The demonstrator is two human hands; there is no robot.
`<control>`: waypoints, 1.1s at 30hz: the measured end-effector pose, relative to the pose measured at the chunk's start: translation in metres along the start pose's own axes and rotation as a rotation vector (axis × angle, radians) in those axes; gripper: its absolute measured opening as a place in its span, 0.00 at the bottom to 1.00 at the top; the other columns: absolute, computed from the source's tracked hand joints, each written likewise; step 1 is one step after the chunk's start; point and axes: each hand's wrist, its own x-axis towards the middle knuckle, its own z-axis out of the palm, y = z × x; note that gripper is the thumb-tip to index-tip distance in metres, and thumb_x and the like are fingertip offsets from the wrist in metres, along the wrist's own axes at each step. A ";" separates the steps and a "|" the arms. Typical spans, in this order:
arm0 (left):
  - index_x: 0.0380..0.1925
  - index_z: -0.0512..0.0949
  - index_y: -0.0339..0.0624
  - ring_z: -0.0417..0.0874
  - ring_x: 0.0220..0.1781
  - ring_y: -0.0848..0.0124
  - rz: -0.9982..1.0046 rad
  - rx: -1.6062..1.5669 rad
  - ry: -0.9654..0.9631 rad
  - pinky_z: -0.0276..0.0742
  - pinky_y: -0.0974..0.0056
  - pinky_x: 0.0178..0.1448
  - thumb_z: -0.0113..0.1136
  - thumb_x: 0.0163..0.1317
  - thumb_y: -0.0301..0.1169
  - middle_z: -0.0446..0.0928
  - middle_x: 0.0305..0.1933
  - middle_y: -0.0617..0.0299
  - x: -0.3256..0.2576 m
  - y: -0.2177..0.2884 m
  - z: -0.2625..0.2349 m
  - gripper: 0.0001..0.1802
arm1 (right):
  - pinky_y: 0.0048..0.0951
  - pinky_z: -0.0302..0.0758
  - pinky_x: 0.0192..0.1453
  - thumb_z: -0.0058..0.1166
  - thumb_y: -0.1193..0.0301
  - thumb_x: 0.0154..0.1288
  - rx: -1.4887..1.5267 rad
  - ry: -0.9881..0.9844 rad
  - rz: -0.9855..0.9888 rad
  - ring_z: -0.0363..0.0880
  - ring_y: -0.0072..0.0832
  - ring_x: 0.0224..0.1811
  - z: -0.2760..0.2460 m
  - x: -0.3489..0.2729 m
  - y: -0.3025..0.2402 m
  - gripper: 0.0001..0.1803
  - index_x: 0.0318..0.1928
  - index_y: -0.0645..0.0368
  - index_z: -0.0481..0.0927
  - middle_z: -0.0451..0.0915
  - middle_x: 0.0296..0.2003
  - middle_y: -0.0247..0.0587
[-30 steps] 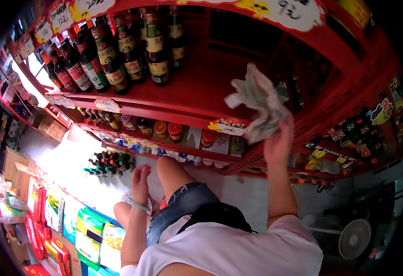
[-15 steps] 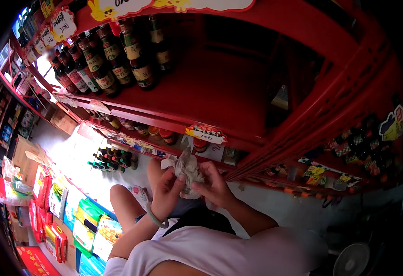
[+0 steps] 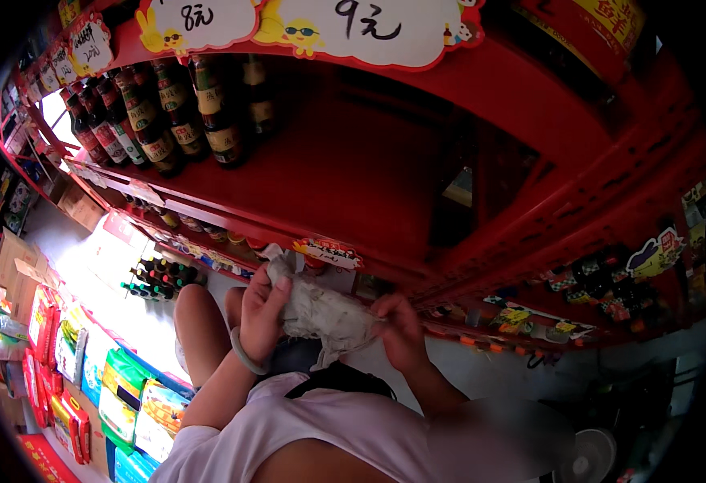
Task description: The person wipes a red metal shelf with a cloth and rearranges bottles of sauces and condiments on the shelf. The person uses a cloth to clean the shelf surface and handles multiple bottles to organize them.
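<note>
A crumpled greyish-white cloth [image 3: 326, 316] is stretched between my two hands, in front of the red shelf. My left hand [image 3: 264, 310] is closed on its left end, with the thumb on top and a pale bangle round the wrist. At the cloth's right edge, my right hand [image 3: 403, 330] pinches a corner between thumb and fingers. Part of the cloth hangs down between the hands over my lap.
Dark sauce bottles [image 3: 171, 117] stand at the left of the red shelf board [image 3: 329, 181]. Price cards [image 3: 369, 30] line its upper edge. Several bottles [image 3: 159, 278] stand on the floor at left, near colourful bags [image 3: 123, 394]. A fan [image 3: 590, 455] is at the lower right.
The cloth was bunched up between my close-set hands; now it is spread wider. My right hand has moved right, my left hand left. The view has shifted, so the shelf appears further left.
</note>
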 end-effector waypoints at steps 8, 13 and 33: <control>0.54 0.69 0.36 0.75 0.45 0.78 -0.058 0.157 -0.030 0.70 0.72 0.51 0.47 0.69 0.32 0.76 0.47 0.64 -0.017 0.030 -0.013 0.16 | 0.22 0.68 0.44 0.44 0.82 0.60 -0.721 0.632 -0.497 0.67 0.19 0.43 -0.026 -0.029 -0.011 0.14 0.48 0.60 0.69 0.68 0.42 0.35; 0.54 0.69 0.37 0.76 0.44 0.77 -0.022 -0.034 0.104 0.72 0.70 0.50 0.48 0.69 0.32 0.76 0.44 0.63 -0.040 0.055 -0.038 0.17 | 0.39 0.63 0.55 0.49 0.69 0.65 -1.293 1.125 -0.480 0.67 0.39 0.51 -0.081 -0.026 -0.082 0.14 0.49 0.60 0.72 0.72 0.45 0.44; 0.54 0.67 0.37 0.77 0.50 0.70 -0.038 -0.126 0.326 0.73 0.66 0.54 0.46 0.69 0.32 0.74 0.51 0.58 -0.072 0.109 -0.200 0.16 | 0.24 0.70 0.48 0.63 0.78 0.54 -0.955 0.905 -0.997 0.68 0.26 0.45 0.084 0.100 -0.029 0.17 0.39 0.58 0.67 0.68 0.40 0.35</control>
